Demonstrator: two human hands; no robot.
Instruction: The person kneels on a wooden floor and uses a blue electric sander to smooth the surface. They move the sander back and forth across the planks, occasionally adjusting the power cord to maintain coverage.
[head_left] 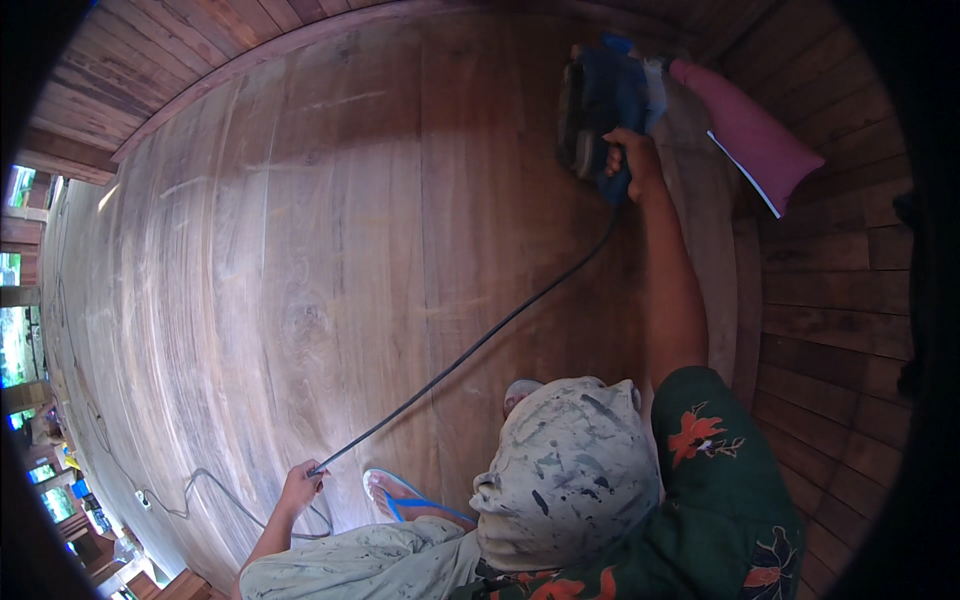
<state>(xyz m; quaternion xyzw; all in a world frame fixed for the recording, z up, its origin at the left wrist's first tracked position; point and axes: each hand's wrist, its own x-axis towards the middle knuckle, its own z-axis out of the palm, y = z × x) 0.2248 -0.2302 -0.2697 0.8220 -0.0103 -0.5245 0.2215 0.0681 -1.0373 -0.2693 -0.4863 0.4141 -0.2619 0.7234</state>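
Note:
At the far right, my right hand [632,162] is closed round the rear handle of a blue and black belt sander [612,95]. The sander rests on the wooden plank floor [350,220]. A pink dust bag [745,125] with a white edge sticks out from its right side. From the handle a dark power cord [480,340] runs taut toward the lower left. My left hand [302,484] grips that cord beside my left knee. Behind this hand, the cord's slack loops over the floor.
A plank wall [830,310] closes off the right side, and another [150,75] stands at the far left. My sandalled foot [400,497] is near the cord. More cord and a white plug [142,497] lie at the left, by bright openings and assorted items.

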